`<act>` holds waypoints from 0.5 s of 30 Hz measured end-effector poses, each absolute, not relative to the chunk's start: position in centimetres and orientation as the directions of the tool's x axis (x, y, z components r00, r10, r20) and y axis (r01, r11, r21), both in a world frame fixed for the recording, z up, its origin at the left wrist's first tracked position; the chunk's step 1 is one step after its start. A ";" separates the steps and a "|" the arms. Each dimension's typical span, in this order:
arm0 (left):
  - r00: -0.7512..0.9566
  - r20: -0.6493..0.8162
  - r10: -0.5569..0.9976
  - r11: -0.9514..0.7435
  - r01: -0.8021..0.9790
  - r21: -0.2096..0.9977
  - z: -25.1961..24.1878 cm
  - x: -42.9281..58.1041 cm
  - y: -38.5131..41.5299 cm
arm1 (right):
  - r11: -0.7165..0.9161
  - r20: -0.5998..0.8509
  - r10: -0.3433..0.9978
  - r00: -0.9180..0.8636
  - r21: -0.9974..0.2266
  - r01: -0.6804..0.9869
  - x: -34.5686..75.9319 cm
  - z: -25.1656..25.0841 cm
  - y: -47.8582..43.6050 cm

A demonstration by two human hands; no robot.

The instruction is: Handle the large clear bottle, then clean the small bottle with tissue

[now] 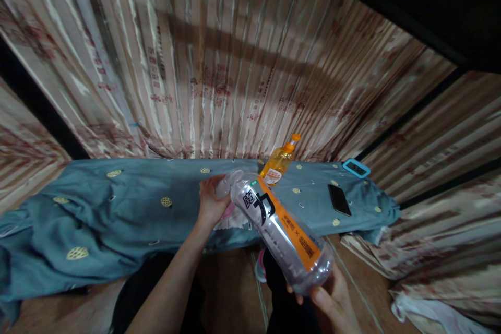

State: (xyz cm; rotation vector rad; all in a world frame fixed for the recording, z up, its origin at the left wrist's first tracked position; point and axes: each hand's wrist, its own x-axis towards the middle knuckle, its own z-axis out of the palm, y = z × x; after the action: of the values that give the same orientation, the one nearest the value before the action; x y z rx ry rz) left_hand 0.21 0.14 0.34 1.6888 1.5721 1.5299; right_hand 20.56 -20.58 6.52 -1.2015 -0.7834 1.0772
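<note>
A clear plastic bottle (pixel 279 229) with an orange and white label lies tilted between my hands, its neck pointing up and left. My left hand (pixel 210 201) is closed around the bottle's cap end. My right hand (pixel 332 295) cups the bottle's base from below, fingers wrapped round it. Just behind the bottle stands an orange-capped bottle of yellow liquid (pixel 279 162) on a blue cloth (pixel 117 209) with gold spots.
A dark phone (pixel 339 199) lies on the blue cloth to the right, and a blue-framed device (pixel 356 168) sits at the cloth's far right corner. Striped beige curtains (pixel 219 62) hang behind. White fabric (pixel 426 313) lies on the floor at lower right.
</note>
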 end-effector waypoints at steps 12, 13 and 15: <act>-0.212 0.436 0.875 -0.291 0.490 0.822 0.4 0.2 0.2 | 0.001 -0.086 0.940 0.331 -0.967 -0.253 20.3 7.0 -20.4; -0.214 0.437 0.874 -0.291 0.490 0.822 0.4 0.2 0.2 | 0.004 -0.085 0.938 0.335 -0.967 -0.256 20.3 7.0 -20.5; -0.213 0.439 0.873 -0.296 0.484 0.824 0.4 0.2 0.2 | 0.007 -0.084 0.938 0.337 -0.966 -0.259 20.4 6.9 -20.5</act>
State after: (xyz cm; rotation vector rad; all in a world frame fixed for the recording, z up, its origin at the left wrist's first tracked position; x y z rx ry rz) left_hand 0.18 0.24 0.42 1.6953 1.5954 1.5135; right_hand 20.37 -20.53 6.90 -1.1929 -0.7455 1.0870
